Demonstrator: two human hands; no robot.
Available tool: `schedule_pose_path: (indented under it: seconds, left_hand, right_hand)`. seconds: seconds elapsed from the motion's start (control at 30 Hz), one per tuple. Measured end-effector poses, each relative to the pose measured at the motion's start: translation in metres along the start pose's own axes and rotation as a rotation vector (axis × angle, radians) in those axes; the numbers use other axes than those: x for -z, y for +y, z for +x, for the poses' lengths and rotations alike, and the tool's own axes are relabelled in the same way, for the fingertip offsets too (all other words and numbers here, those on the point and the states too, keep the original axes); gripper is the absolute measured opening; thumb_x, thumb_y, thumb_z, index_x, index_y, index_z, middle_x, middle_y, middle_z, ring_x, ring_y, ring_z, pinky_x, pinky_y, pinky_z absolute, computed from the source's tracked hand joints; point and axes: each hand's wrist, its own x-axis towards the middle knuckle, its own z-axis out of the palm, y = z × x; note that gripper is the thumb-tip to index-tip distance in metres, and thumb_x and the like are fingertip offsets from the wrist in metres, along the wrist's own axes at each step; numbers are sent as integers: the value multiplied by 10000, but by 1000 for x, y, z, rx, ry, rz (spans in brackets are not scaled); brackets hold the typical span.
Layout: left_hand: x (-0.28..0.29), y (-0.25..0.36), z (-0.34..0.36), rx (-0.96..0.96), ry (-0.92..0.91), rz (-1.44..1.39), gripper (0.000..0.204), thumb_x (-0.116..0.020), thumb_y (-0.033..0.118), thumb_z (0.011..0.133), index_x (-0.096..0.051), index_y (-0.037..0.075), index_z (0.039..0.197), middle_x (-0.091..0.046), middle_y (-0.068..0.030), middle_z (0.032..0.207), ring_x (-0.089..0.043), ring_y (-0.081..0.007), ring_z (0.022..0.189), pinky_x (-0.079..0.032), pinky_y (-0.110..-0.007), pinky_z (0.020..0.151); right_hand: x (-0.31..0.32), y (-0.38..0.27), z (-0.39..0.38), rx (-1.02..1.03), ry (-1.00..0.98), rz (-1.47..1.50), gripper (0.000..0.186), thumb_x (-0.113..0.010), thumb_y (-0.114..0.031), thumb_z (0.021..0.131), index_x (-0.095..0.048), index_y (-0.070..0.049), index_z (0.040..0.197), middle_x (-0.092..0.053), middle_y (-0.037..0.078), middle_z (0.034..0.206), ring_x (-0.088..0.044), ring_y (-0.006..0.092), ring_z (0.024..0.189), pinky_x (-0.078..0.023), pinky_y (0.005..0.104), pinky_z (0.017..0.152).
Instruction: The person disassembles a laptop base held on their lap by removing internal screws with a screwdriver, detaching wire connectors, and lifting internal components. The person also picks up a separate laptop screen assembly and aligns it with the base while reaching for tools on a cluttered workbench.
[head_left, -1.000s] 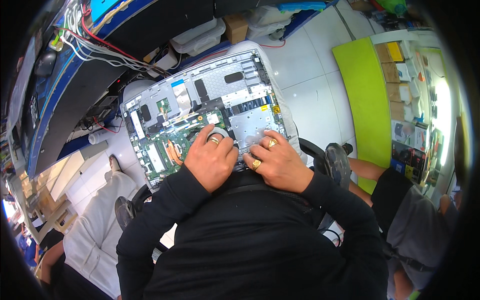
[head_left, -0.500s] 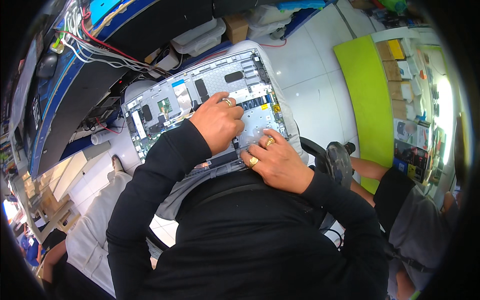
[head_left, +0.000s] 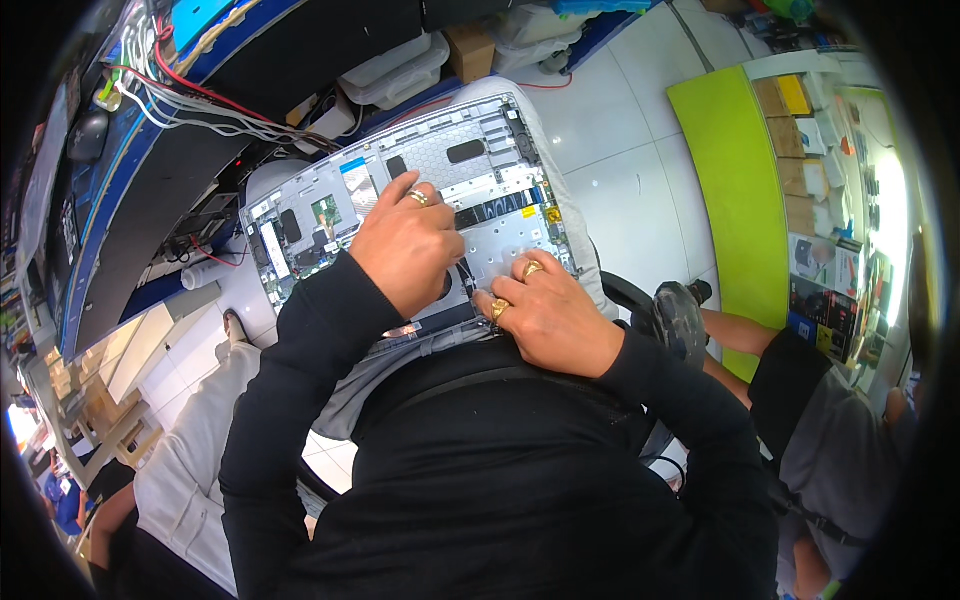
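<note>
Laptop base (head_left: 430,155) lies opened across grey-clad knees (head_left: 577,220). I see left hand (head_left: 412,245) over its middle and right hand (head_left: 555,315) at its near-right part, both with bent fingers; whether they pinch something, I cannot tell.

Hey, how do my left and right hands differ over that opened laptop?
Your left hand lies farther across the opened laptop; your right hand sits nearer your body. The left hand has one ringed finger in view, the right hand two. Both come out of black sleeves.
</note>
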Motion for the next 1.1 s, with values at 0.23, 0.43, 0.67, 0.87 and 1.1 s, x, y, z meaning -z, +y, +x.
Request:
schedule_pose_path:
  seconds: [0.23, 0.43, 0.67, 0.87, 1.1]
  left_hand:
    - [-1, 2, -9, 79, -11, 31, 107, -718, 64, 817, -814, 113, 815, -676, -64, 809, -667, -295, 990, -385, -518, 1190]
    - [2, 0, 11, 210, -168, -8, 101, -717, 81, 821, -816, 100, 832, -732, -93, 816, -695, -325, 943, -388, -521, 1174]
    - [0, -5, 22, 114, -208, 81, 75, -708, 45, 794, -771, 87, 794, -729, -98, 814, -701, -317, 947, -403, -532, 1174]
    - [-12, -16, 15, -99, -17, 79, 83, -703, 24, 782, -754, 82, 811, -700, -88, 825, -688, -296, 956, -414, -523, 1189]
    - [-11, -14, 16, -150, -14, 108, 121, -692, 17, 770, -738, 74, 867, -696, -95, 864, -687, -291, 986, -441, -505, 1179]
  right_hand:
    - [-1, 2, 0, 11, 9, 11, 278, -644, -79, 854, -760, -21, 1100, -668, 82, 956, -622, 282, 977, -437, 427, 1042]
    - [-1, 2, 1, -1, 6, 16, 271, -648, -67, 847, -763, -26, 1089, -666, 86, 946, -626, 287, 983, -431, 436, 1065]
    - [-2, 3, 1, -19, -13, 18, 283, -660, -62, 821, -765, -34, 1082, -667, 76, 942, -627, 276, 984, -430, 427, 1066]
    - [-1, 3, 2, -11, 23, 22, 285, -664, -57, 811, -768, -39, 1076, -669, 70, 943, -627, 271, 977, -432, 421, 1060]
    - [-1, 4, 3, -49, -30, 46, 393, -699, -35, 839, -725, -35, 1231, -658, 86, 941, -623, 297, 958, -436, 473, 1099]
